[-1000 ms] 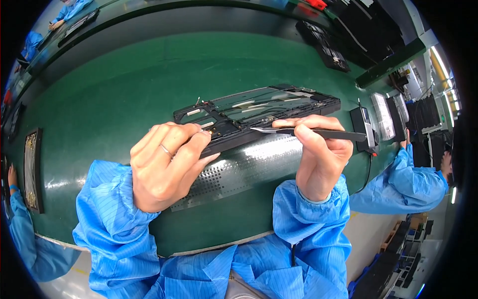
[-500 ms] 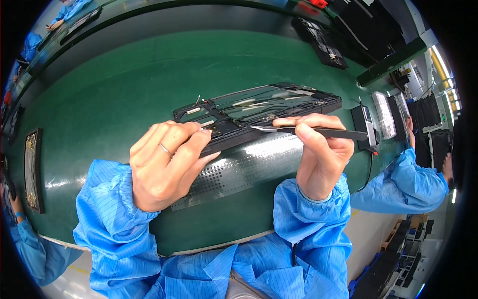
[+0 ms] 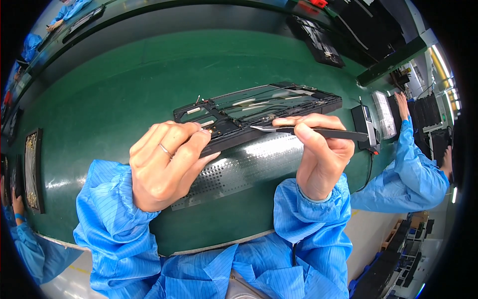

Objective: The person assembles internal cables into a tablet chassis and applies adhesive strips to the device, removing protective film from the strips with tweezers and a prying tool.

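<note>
A black rectangular device frame lies at a slant on the green table, with clear panels, pale strips and small electronic parts inside it. At its near left corner my left hand is closed, fingertips pressed on top and the thumb along the near edge. What lies right under those fingertips is hidden. Pinched in my right hand is a pair of tweezers with a black handle and a bare metal tip. That tip points left and sits at the frame's near edge. In front of the frame lies a shiny, dotted clear sheet.
Another narrow framed part lies at the left table end, and a similar frame rests at the far right. A small black box with a cord stands right of my work, near clear trays. Co-workers in blue sit on both sides.
My hands, the tweezers and the frame hold still. The co-worker at right has raised a hand by the trays. The frame at the far right has shifted slightly left.
</note>
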### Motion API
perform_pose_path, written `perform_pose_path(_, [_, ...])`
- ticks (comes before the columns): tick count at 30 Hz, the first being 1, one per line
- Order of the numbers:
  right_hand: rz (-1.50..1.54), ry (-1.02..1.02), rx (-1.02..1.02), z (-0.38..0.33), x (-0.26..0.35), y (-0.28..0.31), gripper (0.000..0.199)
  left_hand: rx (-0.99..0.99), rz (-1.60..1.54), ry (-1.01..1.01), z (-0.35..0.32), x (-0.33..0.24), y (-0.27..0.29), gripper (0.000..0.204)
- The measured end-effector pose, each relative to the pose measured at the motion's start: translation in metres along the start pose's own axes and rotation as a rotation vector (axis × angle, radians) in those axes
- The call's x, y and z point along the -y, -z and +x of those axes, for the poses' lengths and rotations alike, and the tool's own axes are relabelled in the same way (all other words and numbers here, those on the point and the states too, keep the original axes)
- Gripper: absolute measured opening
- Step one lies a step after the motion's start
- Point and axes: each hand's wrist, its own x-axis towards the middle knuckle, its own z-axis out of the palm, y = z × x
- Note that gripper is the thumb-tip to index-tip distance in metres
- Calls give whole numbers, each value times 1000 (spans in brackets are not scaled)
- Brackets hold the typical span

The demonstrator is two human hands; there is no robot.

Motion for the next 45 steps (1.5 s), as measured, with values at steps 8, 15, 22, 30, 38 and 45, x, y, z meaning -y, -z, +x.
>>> perform_pose_path(8, [-19,14,34,-1,1,-1,9,5,6,4,1,-1,0,36])
perform_pose_path(15, [-602,607,379,-9,8,8,32,16,11,7,2,-2,-1,36])
perform_pose_path(22, [-724,709,358,-11,7,13,39,76,40,11,5,-4,2,28])
perform_pose_path(30, [-560,498,118,-19,2,31,20,56,234,-182,11,6,2,12])
perform_pose_path(38, [-457,480,11,-13,-20,52,17,251,770,-292,44,74,23,17])
perform_pose_path(45, [-465,441,27,-8,-27,51,18,310,1005,-183,46,160,-51,16])
